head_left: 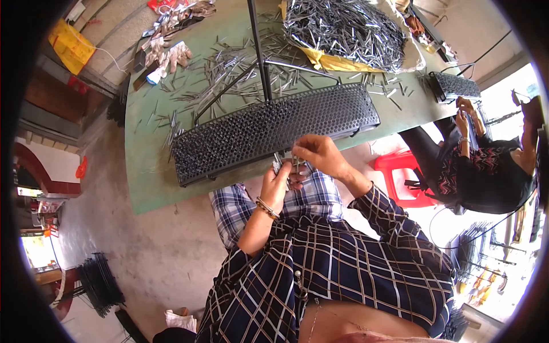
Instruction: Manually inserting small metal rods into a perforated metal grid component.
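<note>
My left hand (277, 184) is closed around a small bunch of thin metal strips (278, 162) close to my lap. Just to its right, my right hand (320, 154) pinches at the same bunch, thumb and fingertips together; what lies between those fingertips is too small to make out. Directly beyond both hands is a long black perforated rack (274, 130) with rows of round holes. Its left part looks densely filled with dark pieces, while more holes show bare toward the right. A black upright rod (260, 57) with slanting braces rises behind it.
Loose strips (229, 71) lie scattered over the green table (146, 177). A big open sack (349, 34) of strips stands at the back, gloves (168, 60) at the back left. On the right a co-worker (486, 160) sits near a red stool (400, 177) and another rack (457, 87).
</note>
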A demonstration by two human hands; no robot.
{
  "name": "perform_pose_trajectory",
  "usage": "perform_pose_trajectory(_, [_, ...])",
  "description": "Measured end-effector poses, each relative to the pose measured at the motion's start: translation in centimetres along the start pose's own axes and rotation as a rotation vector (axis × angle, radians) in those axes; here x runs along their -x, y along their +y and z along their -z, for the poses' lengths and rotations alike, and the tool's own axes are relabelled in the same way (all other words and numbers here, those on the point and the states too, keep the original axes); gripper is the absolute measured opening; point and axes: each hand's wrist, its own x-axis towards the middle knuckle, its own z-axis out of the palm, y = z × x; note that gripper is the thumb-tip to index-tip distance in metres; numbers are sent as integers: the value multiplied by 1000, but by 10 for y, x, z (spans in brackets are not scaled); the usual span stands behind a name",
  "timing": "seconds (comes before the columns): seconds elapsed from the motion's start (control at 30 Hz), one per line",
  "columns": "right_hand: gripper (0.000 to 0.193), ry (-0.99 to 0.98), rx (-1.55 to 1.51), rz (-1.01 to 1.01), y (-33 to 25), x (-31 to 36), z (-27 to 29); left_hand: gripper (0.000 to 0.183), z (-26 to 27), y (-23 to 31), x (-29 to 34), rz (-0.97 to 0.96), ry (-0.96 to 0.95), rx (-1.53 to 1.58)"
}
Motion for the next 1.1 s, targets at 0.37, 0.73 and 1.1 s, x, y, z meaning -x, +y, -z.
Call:
perform_pose_trajectory(0.37, [20, 234, 257, 466, -10, -80, 20, 26, 3, 12, -12, 215, -95, 195])
perform_pose_trajectory(0.73, [19, 156, 292, 496, 1, -90, 22, 23, 8, 14, -9, 218, -103, 243])
perform_pose_trajectory(1.1, [20, 201, 296, 486, 8, -92, 21, 15, 9, 19, -2, 223, -137, 93])
